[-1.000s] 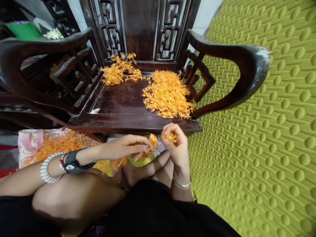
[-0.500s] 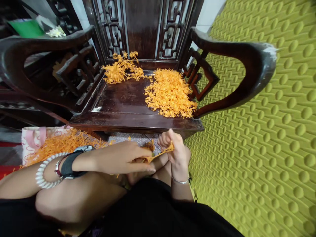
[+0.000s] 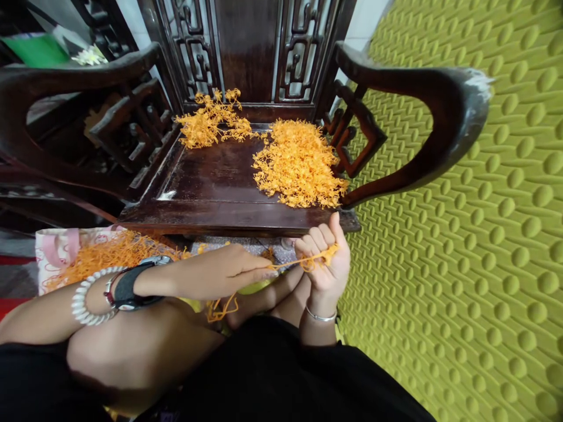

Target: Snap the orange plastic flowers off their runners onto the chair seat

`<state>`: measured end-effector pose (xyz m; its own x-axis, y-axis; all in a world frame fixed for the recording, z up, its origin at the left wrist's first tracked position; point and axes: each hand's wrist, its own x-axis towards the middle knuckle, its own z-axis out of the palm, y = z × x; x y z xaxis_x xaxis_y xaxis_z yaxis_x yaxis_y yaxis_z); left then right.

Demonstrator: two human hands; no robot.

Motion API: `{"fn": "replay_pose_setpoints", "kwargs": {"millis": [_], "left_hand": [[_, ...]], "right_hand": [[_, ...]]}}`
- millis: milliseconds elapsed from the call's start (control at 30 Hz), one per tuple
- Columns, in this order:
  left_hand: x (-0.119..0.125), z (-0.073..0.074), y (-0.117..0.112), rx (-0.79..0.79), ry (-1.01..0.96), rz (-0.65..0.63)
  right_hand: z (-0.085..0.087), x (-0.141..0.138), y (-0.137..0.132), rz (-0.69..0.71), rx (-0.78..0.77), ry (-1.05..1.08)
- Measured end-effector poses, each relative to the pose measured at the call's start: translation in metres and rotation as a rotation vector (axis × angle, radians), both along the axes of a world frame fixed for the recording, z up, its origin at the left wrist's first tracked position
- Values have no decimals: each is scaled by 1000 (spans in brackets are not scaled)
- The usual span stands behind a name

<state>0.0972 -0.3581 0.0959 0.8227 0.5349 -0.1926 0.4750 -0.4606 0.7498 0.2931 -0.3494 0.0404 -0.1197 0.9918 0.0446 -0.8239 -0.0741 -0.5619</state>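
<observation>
My left hand (image 3: 220, 272) pinches one end of a thin orange strand (image 3: 288, 265) just above my crossed legs. My right hand (image 3: 323, 258) is curled round the other end, where small orange bits bunch at the fingers. The strand runs taut between the two hands. More orange strands (image 3: 220, 305) dangle below my left hand. On the dark wooden chair seat (image 3: 211, 187) ahead lie a big heap of orange pieces (image 3: 299, 164) at the right and a smaller heap (image 3: 209, 120) at the back left.
A pink-handled bag (image 3: 57, 252) full of orange strands (image 3: 109, 252) sits at my left, below the seat's front edge. The chair's curved armrests (image 3: 417, 99) reach out on both sides. A green bumpy mat (image 3: 484, 264) covers the right. My knees fill the foreground.
My right hand moved right and up a little, drawing the orange strand out straight from my left hand. The left hand stayed low over my legs.
</observation>
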Motion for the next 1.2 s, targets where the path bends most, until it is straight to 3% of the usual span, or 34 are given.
{"fn": "replay_pose_setpoints", "kwargs": {"millis": [167,433,533,667,833,1033,1200], "left_hand": [[-2,-2,-3,25,56,30],[-6,-1,-5,-74,61,40],[-11,-2,-7,-88,54,53],[-18,0,-12,-112,80,100],[-24,2,-11,-156,96,133],[-22,-24,2,-113,-53,97],[-2,-41,8,-454,-306,167]], "right_hand": [[-3,-2,1,-221,-38,-94],[-7,-1,2,125,-62,-36],[-8,12,0,88,-25,-58],[-4,36,-3,-109,33,-65],[-4,33,4,-29,78,-39],[-13,11,6,-37,38,41],[-9,-17,-8,33,-58,74]]}}
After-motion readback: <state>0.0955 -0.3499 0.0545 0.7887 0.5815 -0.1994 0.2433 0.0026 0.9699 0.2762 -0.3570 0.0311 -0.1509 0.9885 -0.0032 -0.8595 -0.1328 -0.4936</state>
